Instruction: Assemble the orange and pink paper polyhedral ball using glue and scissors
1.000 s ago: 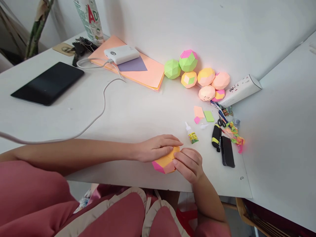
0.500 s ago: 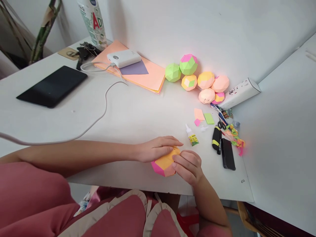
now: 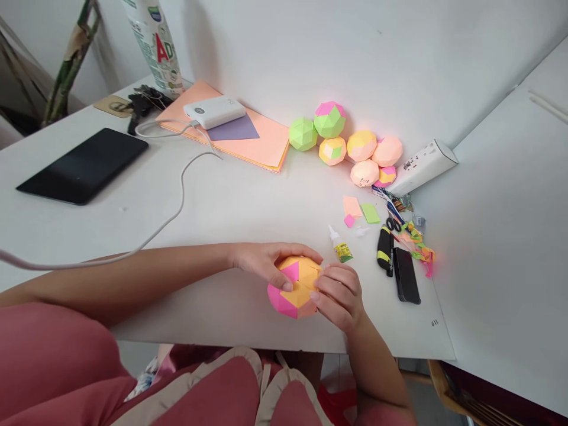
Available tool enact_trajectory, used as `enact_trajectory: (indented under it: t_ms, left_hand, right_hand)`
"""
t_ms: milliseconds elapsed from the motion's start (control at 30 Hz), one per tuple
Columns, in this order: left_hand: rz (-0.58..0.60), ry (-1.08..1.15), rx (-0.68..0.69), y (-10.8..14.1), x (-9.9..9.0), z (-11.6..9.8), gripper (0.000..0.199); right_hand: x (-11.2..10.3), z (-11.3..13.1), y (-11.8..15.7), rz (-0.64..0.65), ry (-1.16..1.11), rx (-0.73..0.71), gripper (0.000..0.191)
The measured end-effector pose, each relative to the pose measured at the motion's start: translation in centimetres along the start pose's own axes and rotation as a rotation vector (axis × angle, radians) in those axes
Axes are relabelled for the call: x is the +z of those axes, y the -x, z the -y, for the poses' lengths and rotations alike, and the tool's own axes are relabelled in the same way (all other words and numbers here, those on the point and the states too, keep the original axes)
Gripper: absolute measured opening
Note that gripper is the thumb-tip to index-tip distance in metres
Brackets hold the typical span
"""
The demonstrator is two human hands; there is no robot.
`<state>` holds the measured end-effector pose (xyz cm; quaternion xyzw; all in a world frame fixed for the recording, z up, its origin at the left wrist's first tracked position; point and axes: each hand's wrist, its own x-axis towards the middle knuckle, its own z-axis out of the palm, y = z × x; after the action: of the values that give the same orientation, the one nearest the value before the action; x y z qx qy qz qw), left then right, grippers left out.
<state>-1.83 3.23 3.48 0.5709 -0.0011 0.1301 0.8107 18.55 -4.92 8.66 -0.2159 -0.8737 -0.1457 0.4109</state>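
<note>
Near the front edge of the white table [image 3: 231,201] I have a faceted paper ball [image 3: 298,296] in orange, pink and peach between both hands. My left hand [image 3: 266,263] wraps its left and far sides, with the thumb lying on the top facets. On the right side, my right hand [image 3: 339,293] grips the ball with curled fingers pressed to its facets; the thumb is mostly hidden. Just beyond the right hand lies a small glue bottle [image 3: 341,244] with a white nozzle and a yellow-green label. Small peach [image 3: 352,206] and green paper pieces [image 3: 370,213] lie behind it.
Several finished paper balls [image 3: 330,121] sit against the wall. Scissors [image 3: 393,223], a cutter [image 3: 384,248], a black phone [image 3: 407,275] and paper scraps [image 3: 419,242] lie at the right. Leftward are a black tablet [image 3: 84,165], a power bank [image 3: 215,112] with its cable, and paper sheets [image 3: 266,142].
My left hand has shifted its hold: the thumb has slid back and down onto the ball's top, showing more orange and pink facets. My right hand stays nearly in place.
</note>
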Motion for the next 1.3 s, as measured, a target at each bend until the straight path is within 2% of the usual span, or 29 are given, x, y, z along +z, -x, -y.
enact_trajectory:
  t_ms: [167,567,767,833,900,967,1000,1067,1167,1200,1300]
  left_hand:
    - [-0.085,-0.193,0.097,-0.1,0.3,-0.5,0.055]
    - [-0.106,-0.295,0.133,-0.1,0.5,-0.9,0.054]
    - [-0.199,-0.386,0.22,-0.1,0.5,-0.8,0.054]
    - [-0.267,-0.441,0.277,-0.2,0.4,-0.5,0.055]
    - [-0.346,-0.526,0.35,-0.2,0.3,-0.1,0.056]
    - [-0.408,-0.626,0.429,-0.2,0.3,0.2,0.057]
    - [-0.433,-0.677,0.467,-0.2,0.3,0.3,0.058]
    - [-0.48,-0.777,0.525,-0.2,0.3,0.5,0.061]
    - [-0.567,-0.92,0.588,-0.2,0.3,1.0,0.065]
    - [-0.589,-0.962,0.606,-0.1,0.4,1.1,0.066]
    - [-0.633,-1.074,0.636,-0.1,0.8,1.7,0.068]
  right_hand:
    - [0.1,-0.2,0.1,-0.02,0.034,-0.019,0.02]
    - [0.5,-0.6,0.9,0.002,0.088,-0.041,0.022]
    - [0.8,-1.2,1.3,-0.049,0.126,0.084,0.041]
    - [0.5,-1.7,1.2,0.006,0.068,0.179,0.055]
    - [-0.1,-2.1,1.2,0.116,-0.051,0.352,0.063]
    - [-0.8,-2.3,1.4,0.216,-0.201,0.577,0.06]
    - [-1.2,-2.4,1.5,0.227,-0.276,0.688,0.055]
    - [-1.5,-2.4,1.7,0.162,-0.43,0.872,0.042]
    - [-1.3,-1.8,1.5,0.024,-0.605,1.065,0.014]
    - [-1.1,-1.6,1.3,0.012,-0.632,1.13,0.012]
    - [-0.3,-0.6,0.7,0.041,-0.668,1.337,0.024]
